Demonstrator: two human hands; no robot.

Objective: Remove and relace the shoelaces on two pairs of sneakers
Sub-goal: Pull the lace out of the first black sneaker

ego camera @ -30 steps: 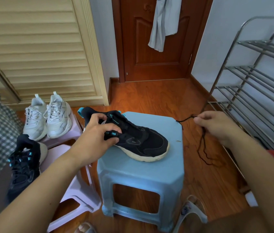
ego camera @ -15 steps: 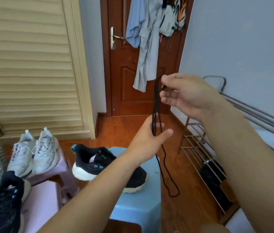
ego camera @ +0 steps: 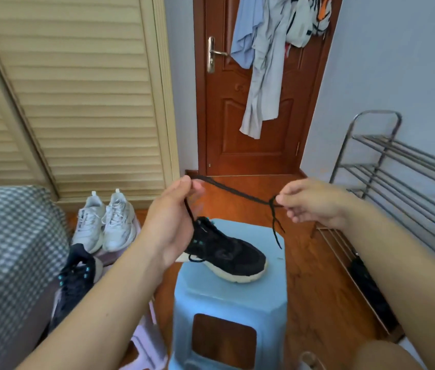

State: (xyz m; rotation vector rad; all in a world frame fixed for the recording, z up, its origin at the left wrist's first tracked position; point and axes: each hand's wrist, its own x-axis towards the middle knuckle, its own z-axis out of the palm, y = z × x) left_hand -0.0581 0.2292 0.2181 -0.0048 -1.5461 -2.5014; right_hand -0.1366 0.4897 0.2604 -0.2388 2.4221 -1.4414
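Note:
A black shoelace (ego camera: 235,191) is stretched between my two hands above a blue stool (ego camera: 227,292). My left hand (ego camera: 173,220) pinches one part of it, and a stretch hangs down past my palm. My right hand (ego camera: 309,201) pinches it near its ends, which dangle loose below. On the stool lies a black sneaker (ego camera: 227,252) with a cream sole, its toe to the right. The second black sneaker (ego camera: 74,281) sits on a pink stool at the lower left. A pair of white sneakers (ego camera: 104,222), laced, stands further back on the left.
A metal shoe rack (ego camera: 397,182) lines the right wall. A brown door (ego camera: 237,116) with hanging clothes is ahead, a slatted wardrobe door (ego camera: 77,89) at the left. Checked fabric (ego camera: 10,249) fills the lower left.
My hands came down from head height, where the lace hung vertically. Now they hold it stretched sideways just above the black sneaker. The view tilted down a little.

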